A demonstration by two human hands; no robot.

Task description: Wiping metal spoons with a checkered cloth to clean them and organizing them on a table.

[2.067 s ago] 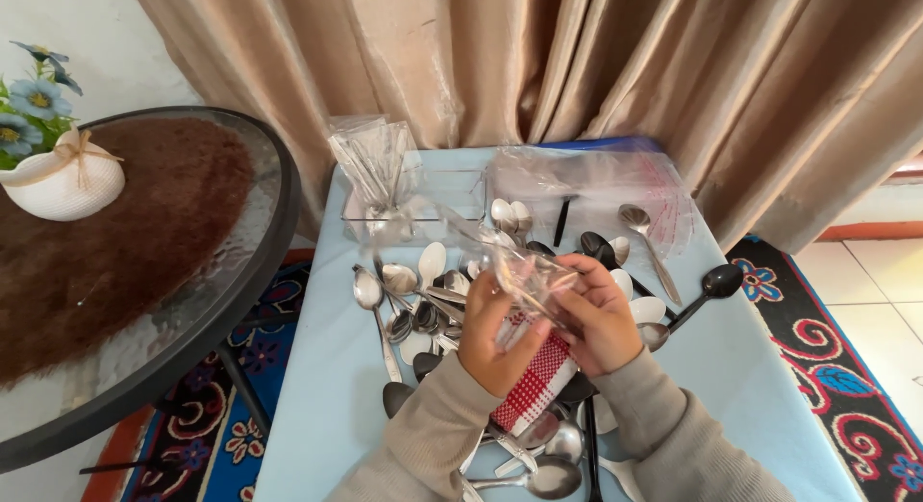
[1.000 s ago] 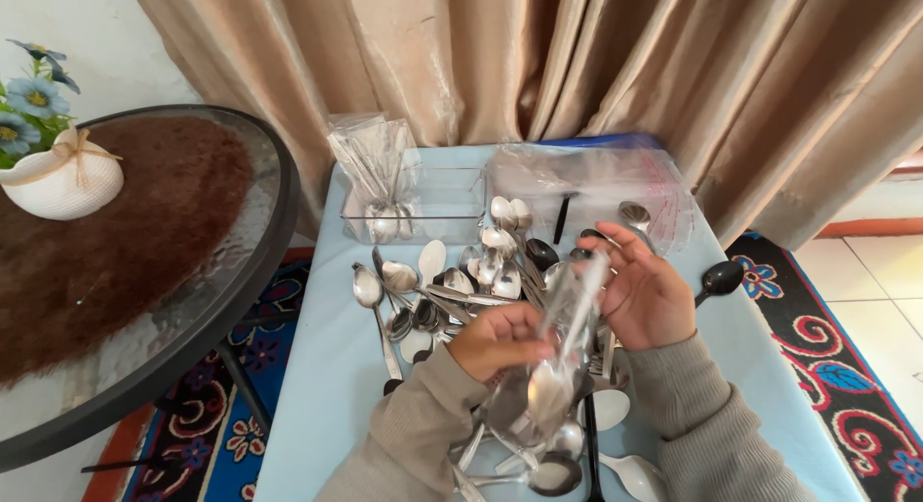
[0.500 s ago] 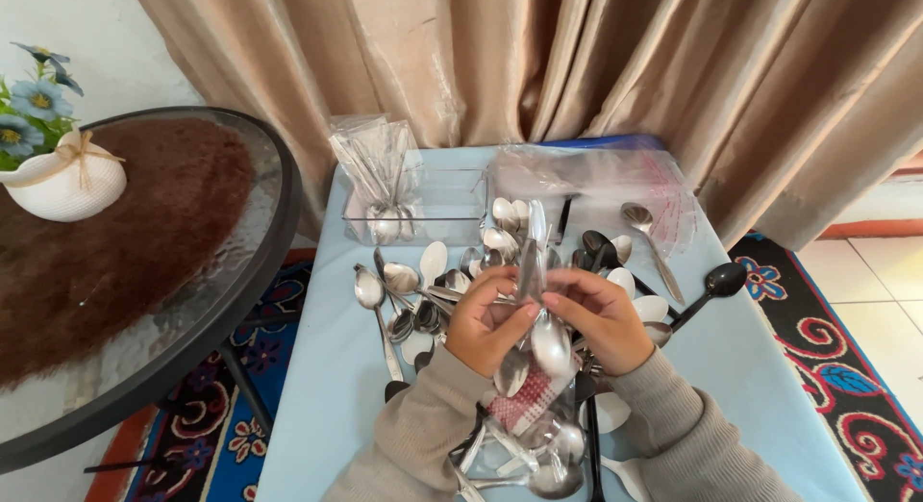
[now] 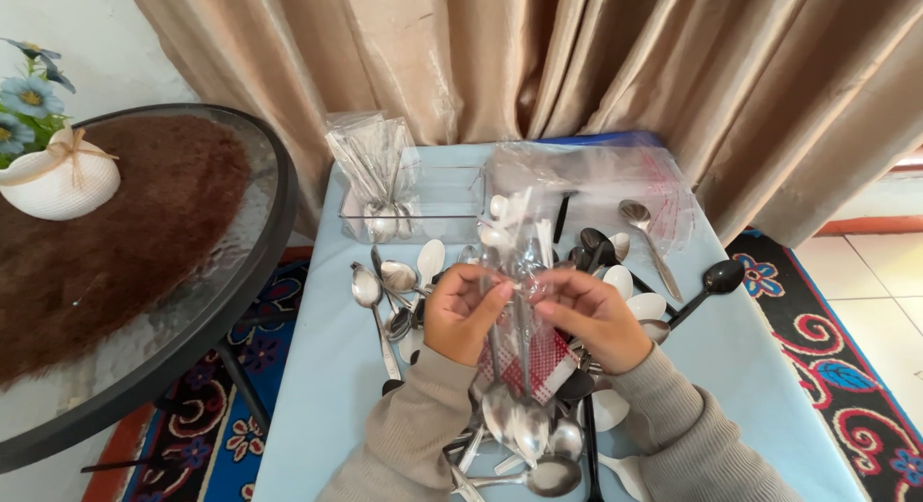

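We hold a clear bag (image 4: 519, 310) of spoons upright between both hands over the blue table (image 4: 327, 396), right above the spoon pile (image 4: 538, 444). Our left hand (image 4: 464, 314) is closed on the bag's left edge, thumb and fingers pinched on the plastic near its upper part. Our right hand (image 4: 594, 317) is closed on the right edge at about the same height, fingers curled round the film. Neither hand has anything else in it.

The bag's long axis runs almost straight away from us, a little tilted. The spoon bowls (image 4: 514, 420) hang at the near end, toward our chest, and the handles and the loose mouth of the bag (image 4: 514, 223) point away, toward the curtain (image 4: 577, 69). A red and white printed patch (image 4: 538, 363) shows on the lower half.

To do this well, we judge it best to keep both pinches level and tight on the film, so the mouth stays gathered and flat, and to let the weight of the bowls pull the bag straight. The plastic looks slippery and thin, so a slack grip could let the spoons slide or poke through.

A clear tray (image 4: 423, 209) with another filled bag (image 4: 375, 170) sits at the far end, near a stack of empty bags (image 4: 615, 180)
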